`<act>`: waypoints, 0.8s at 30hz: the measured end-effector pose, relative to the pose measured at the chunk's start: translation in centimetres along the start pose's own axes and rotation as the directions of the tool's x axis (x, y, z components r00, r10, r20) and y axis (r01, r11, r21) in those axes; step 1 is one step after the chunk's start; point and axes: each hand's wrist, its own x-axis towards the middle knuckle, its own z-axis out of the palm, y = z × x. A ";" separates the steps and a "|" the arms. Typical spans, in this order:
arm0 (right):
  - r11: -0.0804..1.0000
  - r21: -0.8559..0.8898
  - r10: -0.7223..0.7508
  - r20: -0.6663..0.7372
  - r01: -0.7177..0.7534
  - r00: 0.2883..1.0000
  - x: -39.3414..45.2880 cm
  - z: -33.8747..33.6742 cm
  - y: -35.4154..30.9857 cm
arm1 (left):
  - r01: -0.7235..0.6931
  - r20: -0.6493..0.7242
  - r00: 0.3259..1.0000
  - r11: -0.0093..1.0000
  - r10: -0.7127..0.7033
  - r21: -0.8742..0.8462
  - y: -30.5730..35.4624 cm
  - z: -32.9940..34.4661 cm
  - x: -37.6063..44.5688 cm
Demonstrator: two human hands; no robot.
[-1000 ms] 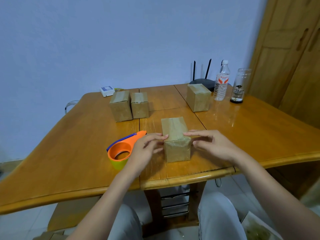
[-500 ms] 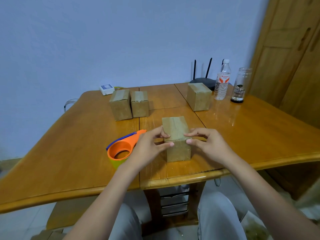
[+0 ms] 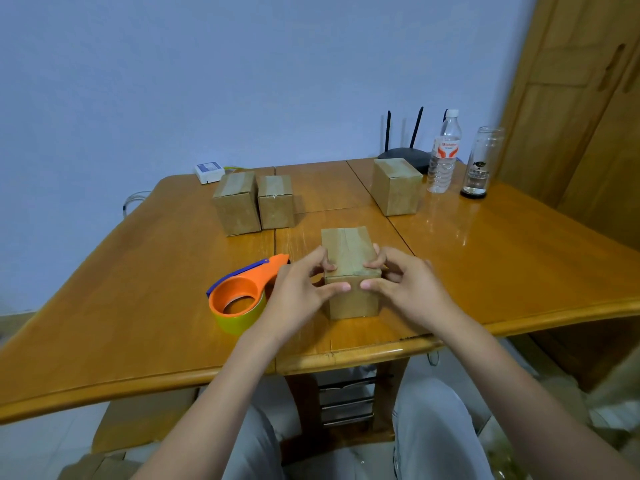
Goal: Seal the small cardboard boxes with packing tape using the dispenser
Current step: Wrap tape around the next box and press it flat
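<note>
A small cardboard box (image 3: 347,249) stands near the front edge of the wooden table (image 3: 138,289), with a seam running down its top. My left hand (image 3: 298,293) grips its left side, thumb on the front face and fingers over the top edge. My right hand (image 3: 409,289) grips the right side the same way, and the two thumb tips nearly meet on the front. The orange tape dispenser (image 3: 239,296) with a yellowish roll lies on the table just left of my left hand, untouched.
Two cardboard boxes (image 3: 237,202) (image 3: 276,201) stand side by side at the back left, a third cardboard box (image 3: 396,186) at the back right. Behind are a white device (image 3: 209,172), a black router (image 3: 403,155), a water bottle (image 3: 444,157) and a glass jar (image 3: 482,161). A wooden cabinet stands right.
Both hands slid from the box's top corners down over its near edge, and the thumbs now press on the front face. The box and dispenser stayed in place.
</note>
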 end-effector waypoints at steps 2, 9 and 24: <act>0.999 0.019 0.026 0.055 -0.027 0.998 -0.3 -0.5 -0.3 | 0.005 0.021 1.000 1.000 -0.005 -0.009 0.0 -0.2 0.0; 0.995 0.093 0.024 0.031 -0.026 0.999 0.0 -0.8 -0.2 | 0.069 0.043 0.997 0.986 -0.063 -0.150 0.2 -0.4 -0.2; 0.976 0.200 0.054 0.163 -0.087 0.985 0.0 -2.4 0.0 | 0.176 0.157 0.979 0.933 -0.132 -0.314 -0.9 -1.6 -0.3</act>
